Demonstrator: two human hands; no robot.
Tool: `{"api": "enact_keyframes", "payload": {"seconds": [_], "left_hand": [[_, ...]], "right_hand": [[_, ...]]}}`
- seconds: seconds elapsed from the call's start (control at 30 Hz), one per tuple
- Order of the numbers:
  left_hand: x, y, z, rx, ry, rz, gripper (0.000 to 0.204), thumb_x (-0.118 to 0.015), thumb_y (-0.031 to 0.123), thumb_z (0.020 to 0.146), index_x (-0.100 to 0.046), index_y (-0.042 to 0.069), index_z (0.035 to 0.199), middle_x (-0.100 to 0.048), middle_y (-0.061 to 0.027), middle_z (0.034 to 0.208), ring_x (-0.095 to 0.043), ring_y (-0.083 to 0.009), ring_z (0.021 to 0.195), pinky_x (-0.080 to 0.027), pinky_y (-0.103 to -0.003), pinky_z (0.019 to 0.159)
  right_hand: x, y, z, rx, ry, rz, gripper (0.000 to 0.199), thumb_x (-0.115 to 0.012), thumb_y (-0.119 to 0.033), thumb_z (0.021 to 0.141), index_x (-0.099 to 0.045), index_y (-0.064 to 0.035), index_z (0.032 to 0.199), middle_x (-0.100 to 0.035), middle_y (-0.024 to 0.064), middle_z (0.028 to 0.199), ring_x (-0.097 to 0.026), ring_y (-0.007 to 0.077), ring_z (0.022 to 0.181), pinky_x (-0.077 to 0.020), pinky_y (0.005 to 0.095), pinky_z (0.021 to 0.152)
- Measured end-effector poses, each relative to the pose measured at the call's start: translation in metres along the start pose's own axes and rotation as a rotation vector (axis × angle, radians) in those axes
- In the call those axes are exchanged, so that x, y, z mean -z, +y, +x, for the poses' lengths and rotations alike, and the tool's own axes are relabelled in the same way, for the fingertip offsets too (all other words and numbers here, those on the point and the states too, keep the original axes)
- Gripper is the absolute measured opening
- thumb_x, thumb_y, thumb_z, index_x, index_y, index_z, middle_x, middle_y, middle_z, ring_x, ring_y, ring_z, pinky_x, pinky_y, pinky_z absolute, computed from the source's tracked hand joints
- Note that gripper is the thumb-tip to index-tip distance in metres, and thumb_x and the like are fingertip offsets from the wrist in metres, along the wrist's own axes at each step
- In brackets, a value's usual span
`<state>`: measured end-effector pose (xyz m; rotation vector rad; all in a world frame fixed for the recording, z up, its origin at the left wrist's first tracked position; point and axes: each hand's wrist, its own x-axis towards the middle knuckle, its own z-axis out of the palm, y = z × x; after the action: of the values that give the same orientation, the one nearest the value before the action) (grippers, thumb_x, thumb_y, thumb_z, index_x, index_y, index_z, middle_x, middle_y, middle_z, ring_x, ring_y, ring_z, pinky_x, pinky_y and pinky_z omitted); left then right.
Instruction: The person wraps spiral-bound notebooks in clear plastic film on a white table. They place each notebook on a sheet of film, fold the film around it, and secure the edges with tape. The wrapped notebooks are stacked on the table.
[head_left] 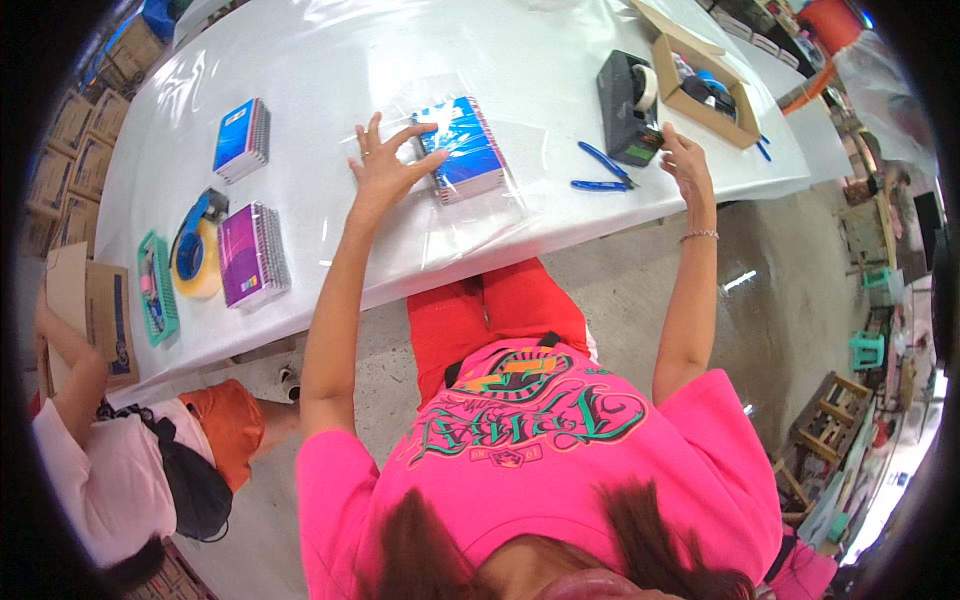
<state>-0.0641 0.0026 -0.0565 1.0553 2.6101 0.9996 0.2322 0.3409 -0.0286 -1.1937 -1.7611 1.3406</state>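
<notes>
My left hand [388, 172] has its fingers spread, with thumb and forefinger resting on a blue spiral notebook stack [462, 150]. Clear plastic film [490, 212] lies around the notebooks and reaches toward the table's near edge. My right hand [684, 162] is at the near end of a black tape dispenser [628, 110] that carries a pale tape roll [645, 88]. Its fingers are pinched together; what they hold, if anything, is too small to make out. Blue-handled pliers [606, 170] lie between the notebooks and the dispenser.
A blue notebook stack [242, 138], a purple one [252, 255], a hand-held tape gun [198, 250] and a green basket [157, 288] occupy the table's left. An open cardboard box [705, 90] with small items stands at far right. Another person [140, 440] is at lower left beside a carton [108, 315].
</notes>
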Motion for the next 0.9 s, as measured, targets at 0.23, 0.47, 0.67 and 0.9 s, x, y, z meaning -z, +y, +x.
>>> {"api": "enact_keyframes", "payload": {"seconds": [0.23, 0.47, 0.67, 0.9], "left_hand": [[0.003, 0.007, -0.001, -0.007, -0.009, 0.019, 0.062, -0.076, 0.067, 0.065, -0.067, 0.04, 0.12, -0.015, -0.0201, 0.159, 0.005, -0.0401, 0.148, 0.001, -0.074, 0.107], [0.007, 0.002, -0.003, -0.002, -0.011, 0.038, 0.063, -0.075, 0.068, 0.065, -0.066, 0.04, 0.121, -0.014, -0.0202, 0.159, 0.005, -0.0409, 0.148, 0.002, -0.074, 0.107], [0.004, 0.004, 0.0, 0.001, -0.036, 0.034, 0.064, -0.075, 0.068, 0.065, -0.065, 0.042, 0.122, -0.013, -0.0202, 0.159, 0.005, -0.0423, 0.148, 0.0, -0.075, 0.106], [0.005, 0.001, -0.003, 0.01, -0.035, 0.008, 0.065, -0.075, 0.069, 0.064, -0.063, 0.044, 0.123, -0.012, -0.0216, 0.159, 0.004, -0.043, 0.148, 0.0, -0.075, 0.106]], "right_hand": [[0.005, -0.006, 0.025, -0.053, -0.042, -0.046, 0.032, -0.078, -0.036, 0.083, -0.071, -0.0056, 0.09, -0.06, -0.0034, 0.077, -0.047, 0.006, 0.068, -0.0421, 0.0257, 0.064], [-0.023, -0.004, -0.026, 0.064, 0.227, 0.247, 0.02, -0.076, -0.021, 0.084, -0.069, -0.0034, 0.09, -0.063, -0.0003, 0.075, -0.053, 0.0093, 0.063, -0.0407, 0.0204, 0.065], [0.005, 0.04, -0.035, 0.008, 0.088, -0.04, 0.022, -0.071, -0.024, 0.088, -0.066, -0.0022, 0.089, -0.067, 0.0044, 0.077, -0.067, 0.0182, 0.068, -0.0514, 0.0339, 0.062], [-0.077, -0.056, -0.055, 0.401, -0.402, -0.265, 0.027, -0.064, -0.028, 0.091, -0.063, -0.0013, 0.085, -0.063, 0.0034, 0.078, -0.058, 0.0133, 0.071, -0.0473, 0.0291, 0.065]]}}
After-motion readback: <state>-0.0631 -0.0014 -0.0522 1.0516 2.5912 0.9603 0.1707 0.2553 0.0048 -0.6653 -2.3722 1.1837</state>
